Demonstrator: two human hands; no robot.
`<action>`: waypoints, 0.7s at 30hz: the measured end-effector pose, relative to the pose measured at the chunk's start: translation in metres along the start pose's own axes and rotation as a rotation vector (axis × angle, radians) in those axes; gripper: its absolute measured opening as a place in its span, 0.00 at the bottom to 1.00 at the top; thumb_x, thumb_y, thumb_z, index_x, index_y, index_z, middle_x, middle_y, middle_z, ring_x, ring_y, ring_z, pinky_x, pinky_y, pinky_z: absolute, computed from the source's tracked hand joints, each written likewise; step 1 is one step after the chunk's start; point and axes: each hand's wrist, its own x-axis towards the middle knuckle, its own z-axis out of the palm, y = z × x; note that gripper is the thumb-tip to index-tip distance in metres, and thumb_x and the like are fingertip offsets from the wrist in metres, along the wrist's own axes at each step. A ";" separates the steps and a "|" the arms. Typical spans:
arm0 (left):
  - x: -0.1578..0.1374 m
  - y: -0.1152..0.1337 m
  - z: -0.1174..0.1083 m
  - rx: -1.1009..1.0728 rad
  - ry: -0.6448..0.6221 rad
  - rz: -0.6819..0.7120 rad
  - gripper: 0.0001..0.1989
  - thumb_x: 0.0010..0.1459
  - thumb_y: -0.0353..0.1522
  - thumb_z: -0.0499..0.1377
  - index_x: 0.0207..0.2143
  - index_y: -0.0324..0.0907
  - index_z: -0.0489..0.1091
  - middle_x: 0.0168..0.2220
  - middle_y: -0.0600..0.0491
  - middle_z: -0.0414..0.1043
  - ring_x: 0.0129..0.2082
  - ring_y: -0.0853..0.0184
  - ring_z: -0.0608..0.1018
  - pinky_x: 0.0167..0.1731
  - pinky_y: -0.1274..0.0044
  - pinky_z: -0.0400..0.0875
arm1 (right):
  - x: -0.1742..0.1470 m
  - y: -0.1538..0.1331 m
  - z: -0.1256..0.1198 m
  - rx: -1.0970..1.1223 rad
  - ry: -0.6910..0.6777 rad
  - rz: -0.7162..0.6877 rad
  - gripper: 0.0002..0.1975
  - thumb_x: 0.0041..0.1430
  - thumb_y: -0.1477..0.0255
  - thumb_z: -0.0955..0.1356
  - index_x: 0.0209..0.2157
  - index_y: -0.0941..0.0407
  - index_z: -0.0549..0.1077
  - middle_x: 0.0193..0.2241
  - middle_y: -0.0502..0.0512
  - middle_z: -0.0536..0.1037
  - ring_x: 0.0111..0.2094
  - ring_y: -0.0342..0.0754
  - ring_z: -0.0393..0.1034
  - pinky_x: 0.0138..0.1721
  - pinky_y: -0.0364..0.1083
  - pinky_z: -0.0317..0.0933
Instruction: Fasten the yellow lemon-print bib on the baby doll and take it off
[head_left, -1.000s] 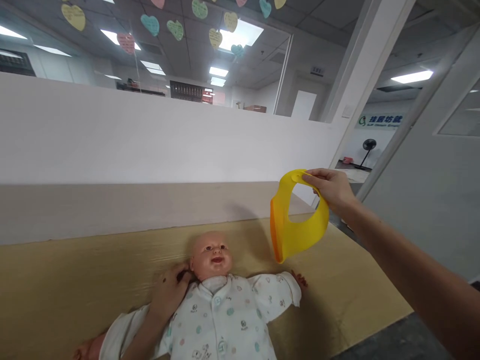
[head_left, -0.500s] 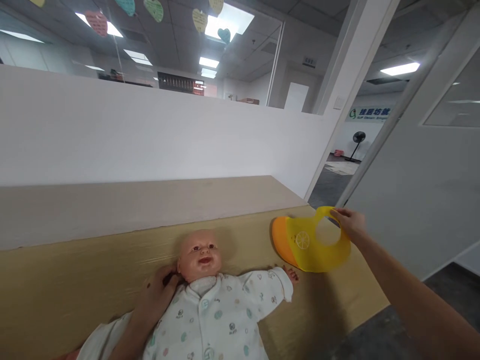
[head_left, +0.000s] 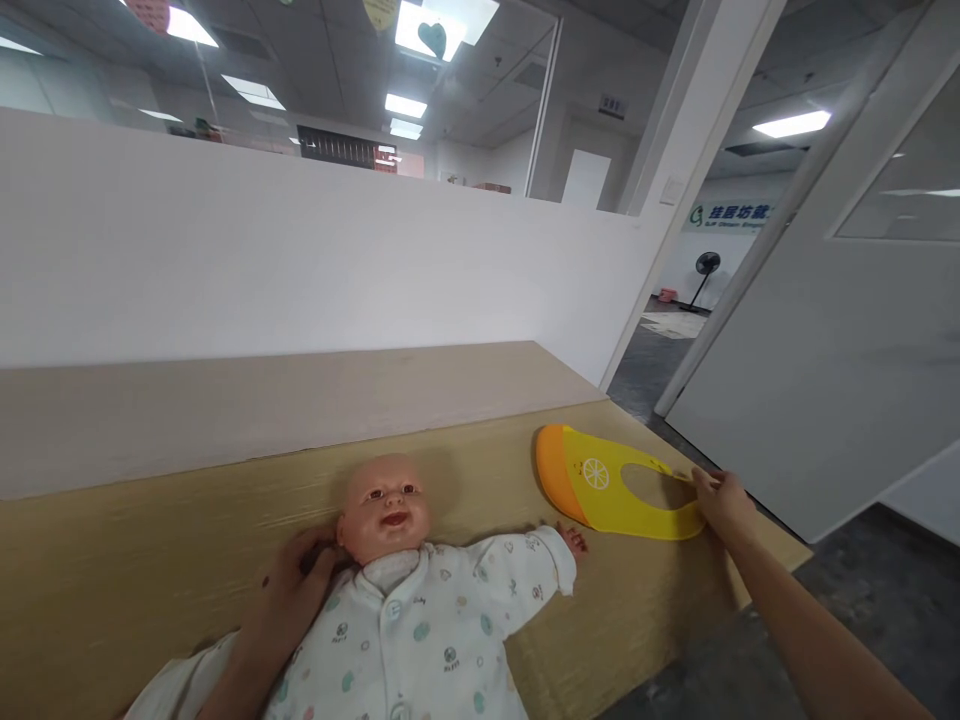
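Observation:
A baby doll (head_left: 386, 505) lies on its back on the table, dressed in a white printed top (head_left: 420, 635) with snaps down the front. My left hand (head_left: 296, 585) rests at the side of its neck and shoulder; the thumb and fingers curl in around the neck, their tips partly hidden. To the right of the doll's outstretched arm lies a yellow bib (head_left: 611, 500) with an orange pocket and a white citrus-slice print. Its neck-strap end is pinched between the fingers of my right hand (head_left: 724, 500), low over the table's right side.
The pale wooden table (head_left: 480, 450) ends at a right edge above a dark floor (head_left: 847, 590). A raised ledge (head_left: 300, 400) runs along the back, against a white wall (head_left: 337, 270). A grey door (head_left: 832, 360) stands open at the right; beyond it is a standing fan (head_left: 707, 264).
My right hand has lowered the neck end of the bib, so the bib now lies flatter on the table. My left hand stays at the doll's neck. The view has shifted slightly.

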 end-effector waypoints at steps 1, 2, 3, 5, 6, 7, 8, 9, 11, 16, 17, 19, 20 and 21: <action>0.000 -0.001 0.000 -0.019 0.001 0.011 0.17 0.49 0.40 0.49 0.33 0.45 0.74 0.36 0.52 0.79 0.39 0.59 0.78 0.45 0.70 0.70 | -0.003 0.002 -0.003 0.043 0.010 -0.035 0.12 0.54 0.58 0.61 0.33 0.51 0.64 0.30 0.61 0.72 0.35 0.59 0.68 0.34 0.52 0.55; 0.001 -0.002 0.001 -0.034 0.000 0.019 0.16 0.49 0.40 0.49 0.32 0.45 0.73 0.36 0.52 0.79 0.39 0.59 0.78 0.44 0.70 0.71 | -0.005 0.004 -0.004 0.086 0.019 -0.077 0.11 0.53 0.57 0.61 0.32 0.50 0.63 0.29 0.59 0.72 0.33 0.58 0.68 0.33 0.52 0.55; 0.002 -0.003 0.001 -0.047 0.002 0.024 0.16 0.48 0.40 0.50 0.32 0.45 0.73 0.36 0.52 0.79 0.39 0.59 0.78 0.44 0.70 0.71 | -0.008 0.006 -0.005 0.113 0.029 -0.108 0.11 0.52 0.57 0.62 0.32 0.49 0.62 0.28 0.58 0.72 0.32 0.58 0.68 0.32 0.52 0.55; 0.003 -0.007 0.002 -0.062 0.006 0.025 0.17 0.47 0.41 0.50 0.32 0.44 0.73 0.37 0.51 0.79 0.40 0.58 0.78 0.44 0.69 0.71 | -0.011 0.009 -0.003 0.110 0.045 -0.113 0.12 0.52 0.57 0.62 0.33 0.51 0.63 0.29 0.61 0.73 0.32 0.58 0.68 0.31 0.52 0.56; 0.003 -0.008 0.003 -0.059 0.009 0.019 0.17 0.47 0.41 0.50 0.33 0.44 0.73 0.37 0.51 0.78 0.41 0.57 0.78 0.45 0.68 0.71 | -0.012 0.010 -0.001 0.087 0.048 -0.093 0.14 0.52 0.57 0.61 0.33 0.53 0.65 0.31 0.63 0.74 0.33 0.59 0.69 0.31 0.53 0.57; 0.003 -0.008 0.003 -0.051 0.016 0.013 0.18 0.47 0.42 0.50 0.33 0.44 0.73 0.38 0.50 0.78 0.42 0.57 0.78 0.46 0.68 0.70 | -0.013 0.011 0.002 0.057 0.043 -0.073 0.15 0.53 0.58 0.61 0.34 0.55 0.66 0.32 0.66 0.75 0.34 0.60 0.69 0.32 0.53 0.58; 0.002 -0.007 0.002 -0.042 0.016 0.009 0.18 0.47 0.42 0.49 0.33 0.44 0.73 0.38 0.50 0.78 0.42 0.56 0.77 0.47 0.67 0.70 | -0.015 0.012 0.004 0.026 0.034 -0.060 0.17 0.53 0.58 0.61 0.35 0.57 0.68 0.33 0.68 0.75 0.36 0.61 0.70 0.33 0.54 0.58; 0.001 -0.006 0.001 -0.035 0.017 0.004 0.18 0.47 0.42 0.49 0.33 0.44 0.73 0.38 0.50 0.78 0.42 0.56 0.77 0.47 0.67 0.70 | -0.017 0.013 0.006 -0.004 0.018 -0.063 0.18 0.53 0.59 0.61 0.37 0.59 0.69 0.35 0.69 0.75 0.37 0.62 0.70 0.34 0.54 0.59; -0.002 0.000 -0.001 -0.024 0.032 -0.002 0.18 0.48 0.42 0.49 0.33 0.45 0.73 0.38 0.51 0.78 0.42 0.56 0.77 0.47 0.67 0.70 | -0.025 0.014 0.008 -0.067 -0.017 -0.099 0.21 0.53 0.60 0.60 0.40 0.61 0.70 0.37 0.69 0.75 0.40 0.62 0.70 0.37 0.54 0.61; -0.014 0.014 -0.006 -0.017 0.095 0.002 0.19 0.49 0.43 0.47 0.36 0.45 0.71 0.40 0.50 0.76 0.43 0.57 0.76 0.48 0.67 0.69 | -0.061 0.018 0.008 -0.147 -0.034 -0.246 0.23 0.53 0.61 0.58 0.42 0.62 0.71 0.39 0.69 0.74 0.40 0.59 0.70 0.41 0.55 0.63; -0.018 0.013 -0.007 -0.023 0.108 -0.022 0.20 0.49 0.43 0.47 0.37 0.44 0.70 0.40 0.49 0.76 0.42 0.57 0.77 0.48 0.67 0.70 | -0.070 0.020 0.009 -0.135 -0.032 -0.282 0.24 0.54 0.60 0.57 0.42 0.62 0.71 0.39 0.68 0.73 0.40 0.59 0.69 0.42 0.55 0.63; -0.027 0.007 -0.007 -0.045 0.141 -0.073 0.22 0.48 0.45 0.48 0.40 0.43 0.69 0.37 0.48 0.75 0.39 0.57 0.77 0.42 0.67 0.73 | -0.090 0.025 0.010 -0.101 -0.009 -0.367 0.24 0.54 0.58 0.57 0.41 0.61 0.70 0.41 0.68 0.72 0.44 0.59 0.68 0.46 0.57 0.62; -0.033 0.001 -0.008 -0.054 0.160 -0.078 0.22 0.47 0.45 0.49 0.40 0.43 0.68 0.36 0.48 0.75 0.36 0.58 0.77 0.39 0.68 0.74 | -0.100 0.027 0.011 -0.086 0.010 -0.413 0.24 0.55 0.57 0.57 0.41 0.60 0.70 0.44 0.68 0.72 0.47 0.61 0.67 0.49 0.58 0.61; -0.041 -0.005 -0.008 -0.057 0.182 -0.064 0.22 0.46 0.45 0.51 0.40 0.44 0.68 0.35 0.49 0.75 0.35 0.58 0.77 0.38 0.68 0.74 | -0.111 0.029 0.012 -0.072 0.032 -0.453 0.24 0.55 0.56 0.57 0.41 0.60 0.69 0.46 0.69 0.71 0.49 0.62 0.65 0.51 0.59 0.60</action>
